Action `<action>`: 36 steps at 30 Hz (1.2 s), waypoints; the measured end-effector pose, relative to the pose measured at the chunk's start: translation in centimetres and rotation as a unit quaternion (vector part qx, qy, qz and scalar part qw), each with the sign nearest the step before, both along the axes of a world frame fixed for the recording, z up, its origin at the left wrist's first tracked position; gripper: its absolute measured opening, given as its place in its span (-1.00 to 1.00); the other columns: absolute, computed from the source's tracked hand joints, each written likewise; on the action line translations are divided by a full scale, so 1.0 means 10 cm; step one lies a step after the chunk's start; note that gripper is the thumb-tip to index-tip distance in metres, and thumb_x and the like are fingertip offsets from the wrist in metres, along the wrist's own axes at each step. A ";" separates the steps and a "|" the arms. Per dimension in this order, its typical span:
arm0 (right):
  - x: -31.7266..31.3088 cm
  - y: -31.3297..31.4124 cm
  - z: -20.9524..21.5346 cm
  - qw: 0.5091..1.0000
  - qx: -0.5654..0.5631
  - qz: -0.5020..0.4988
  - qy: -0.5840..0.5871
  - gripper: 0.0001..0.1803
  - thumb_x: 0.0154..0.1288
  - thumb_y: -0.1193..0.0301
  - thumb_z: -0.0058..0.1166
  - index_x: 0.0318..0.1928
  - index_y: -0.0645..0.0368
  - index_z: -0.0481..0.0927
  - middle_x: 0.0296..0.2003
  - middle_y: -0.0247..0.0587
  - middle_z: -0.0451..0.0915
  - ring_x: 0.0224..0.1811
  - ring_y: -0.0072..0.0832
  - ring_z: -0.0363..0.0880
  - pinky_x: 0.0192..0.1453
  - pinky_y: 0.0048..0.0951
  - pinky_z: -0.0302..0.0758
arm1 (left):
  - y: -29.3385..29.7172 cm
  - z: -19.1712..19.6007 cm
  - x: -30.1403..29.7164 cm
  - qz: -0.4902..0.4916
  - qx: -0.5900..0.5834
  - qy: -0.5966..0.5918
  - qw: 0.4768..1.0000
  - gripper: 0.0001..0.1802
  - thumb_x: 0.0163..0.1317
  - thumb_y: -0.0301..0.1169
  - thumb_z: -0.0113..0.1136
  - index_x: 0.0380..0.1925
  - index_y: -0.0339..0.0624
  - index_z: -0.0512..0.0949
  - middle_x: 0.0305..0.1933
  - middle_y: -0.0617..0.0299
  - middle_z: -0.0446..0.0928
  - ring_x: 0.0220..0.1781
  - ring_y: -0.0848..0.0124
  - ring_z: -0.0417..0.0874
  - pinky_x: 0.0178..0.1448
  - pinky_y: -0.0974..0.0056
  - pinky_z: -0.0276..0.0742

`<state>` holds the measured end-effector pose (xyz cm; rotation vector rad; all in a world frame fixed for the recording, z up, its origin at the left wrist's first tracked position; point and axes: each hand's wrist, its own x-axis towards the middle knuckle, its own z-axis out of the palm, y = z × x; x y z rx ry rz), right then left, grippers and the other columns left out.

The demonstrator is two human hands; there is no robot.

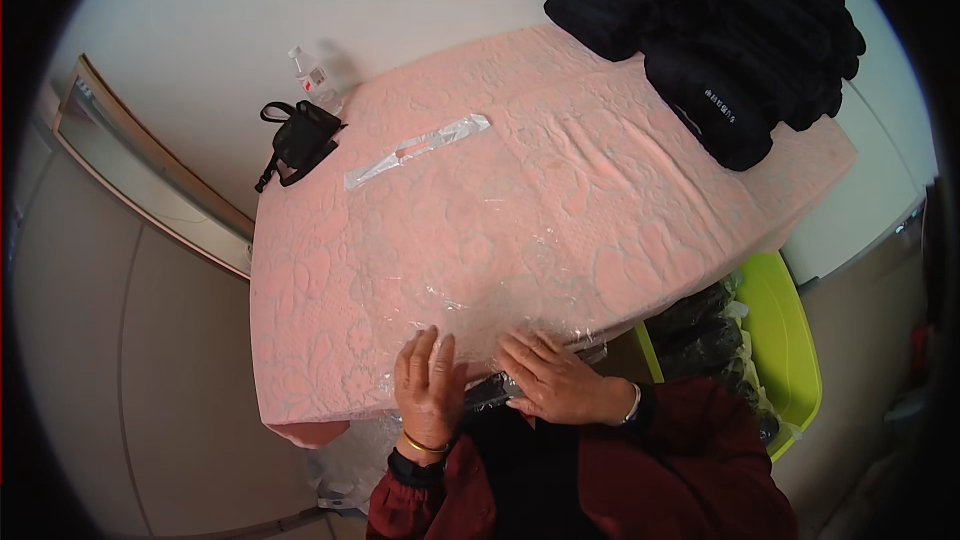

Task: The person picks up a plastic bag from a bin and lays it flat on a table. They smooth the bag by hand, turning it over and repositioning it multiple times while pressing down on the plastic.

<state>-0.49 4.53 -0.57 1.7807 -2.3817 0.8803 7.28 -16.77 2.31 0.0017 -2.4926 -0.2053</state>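
Observation:
A clear plastic bag (450,240) lies spread over the pink patterned cover (640,230). Its far end carries a white strip (418,151) with a hole in the middle. At the near edge, my left hand (428,390) rests on the film with its fingers stretched and slightly apart. Beside it, my right hand (555,380) lies on the plastic, fingers extended to the upper left and thumb apart. Between and below my hands, something dark and shiny (488,392) shows at the table's edge; its kind is hidden.
Black plush bundles (735,110) are piled at the far right. A black pouch with a strap (300,137) and a clear bottle (314,78) stand far left. Below, at right, is a lime-green bin (790,340) with black bagged items. A framed mirror (150,165) leans at left.

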 end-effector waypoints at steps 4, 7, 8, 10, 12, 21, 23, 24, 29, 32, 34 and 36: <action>-0.18 -0.10 -0.10 0.997 -0.012 -0.058 0.053 -0.21 0.29 0.15 0.22 0.36 0.43 0.31 0.44 0.16 0.22 0.53 0.05 0.14 0.57 0.08 0.06 | 0.42 -0.16 0.04 -0.246 0.108 -0.065 0.961 -0.43 0.19 -0.36 0.33 0.20 -0.33 0.49 0.24 -0.10 0.48 0.24 -0.05 0.52 0.35 -0.10 0.42; -0.11 -0.06 -0.15 0.995 0.019 -0.084 0.045 -0.18 0.30 0.15 0.18 0.38 0.46 0.27 0.47 0.20 0.16 0.57 0.03 0.07 0.61 0.09 -0.05 | 0.37 -0.23 0.00 -0.249 0.124 -0.139 0.950 -0.27 0.25 -0.16 0.30 0.32 -0.37 0.37 0.37 -0.14 0.37 0.39 -0.11 0.39 0.45 -0.14 0.29; -0.11 -0.05 -0.16 0.995 0.017 -0.082 0.046 -0.18 0.30 0.15 0.18 0.38 0.46 0.27 0.47 0.20 0.16 0.57 0.03 0.07 0.61 0.09 -0.05 | 0.32 -0.22 -0.03 -0.215 0.097 -0.149 0.960 -0.21 0.27 -0.07 0.27 0.35 -0.38 0.33 0.42 -0.16 0.32 0.44 -0.13 0.33 0.49 -0.15 0.23; -0.13 0.00 -0.11 0.993 0.014 -0.110 0.042 -0.19 0.31 0.17 0.17 0.40 0.45 0.25 0.48 0.18 0.16 0.55 0.05 0.09 0.60 0.09 -0.03 | 0.22 -0.25 -0.04 -0.181 0.070 -0.158 0.968 -0.15 0.29 0.02 0.24 0.39 -0.39 0.28 0.47 -0.17 0.26 0.49 -0.15 0.27 0.53 -0.16 0.17; -0.18 0.07 -0.09 0.991 0.012 -0.126 0.040 -0.19 0.32 0.18 0.17 0.41 0.44 0.23 0.48 0.17 0.15 0.55 0.06 0.10 0.60 0.09 -0.02 | 0.06 -0.29 0.02 -0.090 -0.003 -0.176 0.980 -0.05 0.29 0.13 0.17 0.43 -0.40 0.20 0.52 -0.22 0.17 0.54 -0.17 0.18 0.56 -0.17 0.09; -0.24 0.24 -0.06 0.982 0.003 -0.186 0.019 -0.22 0.34 0.21 0.18 0.41 0.42 0.25 0.49 0.17 0.12 0.55 0.03 0.10 0.58 0.04 0.04 | -0.26 -0.49 0.14 0.036 0.040 -0.135 0.989 -0.01 0.30 0.19 0.13 0.43 -0.43 0.18 0.52 -0.35 0.12 0.54 -0.25 0.15 0.57 -0.19 0.06; -0.24 0.22 -0.05 0.985 -0.009 -0.171 -0.001 -0.23 0.35 0.21 0.18 0.41 0.41 0.25 0.48 0.18 0.14 0.55 0.02 0.11 0.58 0.03 0.06 | -0.21 -0.44 0.11 0.022 0.052 -0.128 0.990 -0.02 0.31 0.18 0.13 0.43 -0.43 0.19 0.52 -0.35 0.13 0.54 -0.26 0.15 0.57 -0.19 0.07; -0.23 0.18 -0.03 0.985 -0.011 -0.173 0.003 -0.23 0.35 0.21 0.18 0.41 0.41 0.25 0.48 0.18 0.14 0.55 0.02 0.11 0.58 0.03 0.06 | -0.18 -0.42 0.10 0.009 0.064 -0.124 0.990 -0.04 0.32 0.17 0.13 0.42 -0.43 0.19 0.51 -0.34 0.13 0.54 -0.27 0.15 0.57 -0.19 0.08; -0.26 0.04 -0.03 0.990 -0.031 -0.135 0.036 -0.26 0.35 0.23 0.17 0.39 0.41 0.28 0.44 0.16 0.22 0.52 0.02 0.18 0.56 0.01 0.11 | -0.01 -0.36 -0.09 -0.071 0.072 -0.119 0.988 -0.06 0.33 0.16 0.14 0.39 -0.45 0.23 0.49 -0.34 0.17 0.52 -0.32 0.16 0.55 -0.23 0.10; -0.33 0.20 -0.10 0.975 -0.012 -0.202 0.095 -0.27 0.34 0.23 0.17 0.39 0.41 0.29 0.42 0.16 0.26 0.50 0.01 0.20 0.56 0.00 0.13 | -0.23 -0.44 -0.15 0.002 0.028 -0.122 0.992 -0.06 0.32 0.19 0.12 0.37 -0.45 0.24 0.48 -0.33 0.18 0.51 -0.31 0.18 0.53 -0.27 0.09; -0.39 0.24 -0.11 0.989 -0.018 -0.142 0.044 -0.28 0.34 0.22 0.18 0.36 0.42 0.33 0.40 0.15 0.29 0.51 0.01 0.20 0.57 -0.02 0.11 | -0.41 -0.59 -0.10 0.014 0.021 -0.093 0.995 -0.02 0.29 0.25 0.11 0.39 -0.42 0.24 0.49 -0.31 0.19 0.51 -0.26 0.20 0.53 -0.31 0.06; -0.57 0.29 -0.30 0.996 -0.027 -0.029 -0.080 -0.30 0.30 0.21 0.24 0.38 0.23 0.38 0.43 0.08 0.28 0.53 -0.01 0.18 0.60 -0.01 0.04 | -0.48 -0.76 -0.18 -0.002 0.024 -0.133 0.991 0.01 0.26 0.27 0.13 0.40 -0.38 0.23 0.48 -0.30 0.20 0.51 -0.24 0.20 0.54 -0.30 0.06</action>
